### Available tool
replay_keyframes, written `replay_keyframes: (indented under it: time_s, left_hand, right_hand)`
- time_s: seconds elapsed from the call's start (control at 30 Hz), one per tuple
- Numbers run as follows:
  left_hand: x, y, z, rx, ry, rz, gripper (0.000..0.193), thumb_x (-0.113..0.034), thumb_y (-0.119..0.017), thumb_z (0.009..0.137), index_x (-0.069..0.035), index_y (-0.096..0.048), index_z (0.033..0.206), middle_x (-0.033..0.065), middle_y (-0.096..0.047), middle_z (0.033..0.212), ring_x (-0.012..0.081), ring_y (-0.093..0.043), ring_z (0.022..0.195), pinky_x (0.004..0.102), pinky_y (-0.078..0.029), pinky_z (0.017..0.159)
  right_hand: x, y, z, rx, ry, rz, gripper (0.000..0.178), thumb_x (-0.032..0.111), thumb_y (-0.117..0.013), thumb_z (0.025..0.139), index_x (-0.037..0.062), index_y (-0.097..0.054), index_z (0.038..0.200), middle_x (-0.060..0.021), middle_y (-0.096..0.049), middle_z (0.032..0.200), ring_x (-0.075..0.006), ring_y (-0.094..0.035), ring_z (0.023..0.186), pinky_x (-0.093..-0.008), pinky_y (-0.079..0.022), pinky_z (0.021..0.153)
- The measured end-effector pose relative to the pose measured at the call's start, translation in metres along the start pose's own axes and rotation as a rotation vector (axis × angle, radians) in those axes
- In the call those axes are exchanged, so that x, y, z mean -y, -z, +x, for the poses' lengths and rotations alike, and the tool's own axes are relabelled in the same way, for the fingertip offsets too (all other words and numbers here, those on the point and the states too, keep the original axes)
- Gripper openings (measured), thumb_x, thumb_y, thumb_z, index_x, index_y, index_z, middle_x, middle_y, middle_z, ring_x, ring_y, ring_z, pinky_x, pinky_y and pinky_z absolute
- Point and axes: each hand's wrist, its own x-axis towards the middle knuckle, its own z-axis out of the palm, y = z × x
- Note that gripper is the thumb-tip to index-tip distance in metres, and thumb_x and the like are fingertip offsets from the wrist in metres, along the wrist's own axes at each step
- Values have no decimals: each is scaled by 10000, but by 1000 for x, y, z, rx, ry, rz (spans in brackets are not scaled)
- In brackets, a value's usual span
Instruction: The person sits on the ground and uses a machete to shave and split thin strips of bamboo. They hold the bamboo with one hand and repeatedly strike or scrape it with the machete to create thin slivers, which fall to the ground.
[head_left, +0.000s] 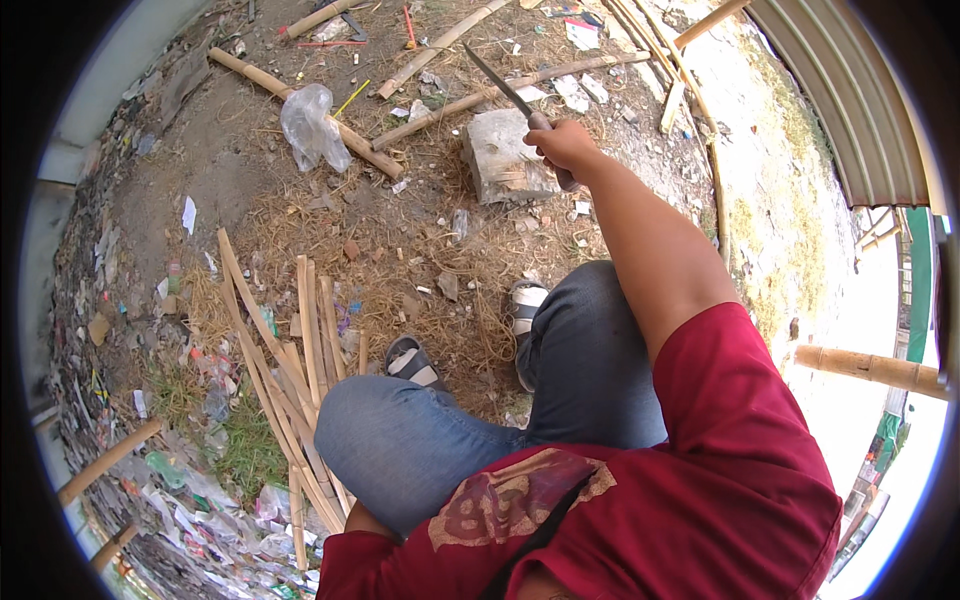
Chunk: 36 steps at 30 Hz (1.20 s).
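Note:
My right hand is wrapped round the wooden handle of a long knife. Its narrow dark blade points away and to the left. Below that fist sits a pale, rough stone block on the ground, with a worn fibrous patch on its near edge. At my left side, split bamboo strips lean in a loose bunch beside my knee. A bit of my left forearm shows at the lower edge; the hand itself is hidden behind my thigh, so whether it touches the strips does not show.
Bamboo poles lie beyond the block, and a clear plastic bag rests over another pole. A red-handled tool is at the far side. Litter and dry shavings cover the soil. A corrugated sheet stands at the right.

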Motion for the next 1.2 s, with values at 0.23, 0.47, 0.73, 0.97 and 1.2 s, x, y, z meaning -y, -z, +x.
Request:
replay_keyframes:
  time_s: [0.23, 0.47, 0.73, 0.97, 1.2]
  left_hand:
    - [14, -10, -15, 10, -25, -25, 410, -236, -772, 826, -83, -608, 1168, 151, -603, 1181, 376, -598, 1106, 487, -494, 923]
    - [24, -15, -40, 26, -4, -40, 397, -230, -770, 826, -83, -611, 1158, 151, -607, 1169, 379, -602, 1092, 488, -497, 915]
    - [27, -7, -68, 53, -44, -66, 382, -224, -768, 825, -82, -615, 1145, 151, -611, 1155, 382, -606, 1077, 488, -500, 905]
    - [66, 5, -46, 21, -2, -89, 369, -218, -766, 825, -82, -619, 1135, 152, -614, 1143, 385, -610, 1064, 488, -502, 897]
    - [90, 55, -6, -141, -78, -148, 355, -212, -764, 825, -82, -622, 1124, 152, -618, 1131, 388, -614, 1051, 488, -505, 889]
  right_hand:
    - [37, -1, 32, -2, 56, -437, 505, 440, -681, 874, -60, -703, 945, -211, -730, 922, -342, -728, 833, -438, -571, 786]
    - [110, -35, 74, -62, 352, -829, 469, 392, -569, 955, 9, -680, 1203, -215, -714, 1160, -347, -713, 1054, -465, -563, 920]
    - [161, -59, 125, -98, 491, -1148, 362, 137, -621, 945, 191, -684, 1298, -101, -716, 1218, -291, -700, 1143, -455, -595, 916]
    - [166, -34, 79, 93, 661, -1502, 248, 84, -609, 947, 132, -750, 1145, -115, -738, 1097, -300, -726, 1039, -450, -612, 865]
    - [178, 34, 3, 249, 485, -1280, 238, 268, -635, 978, 97, -707, 1128, -138, -719, 958, -311, -714, 933, -462, -562, 837]
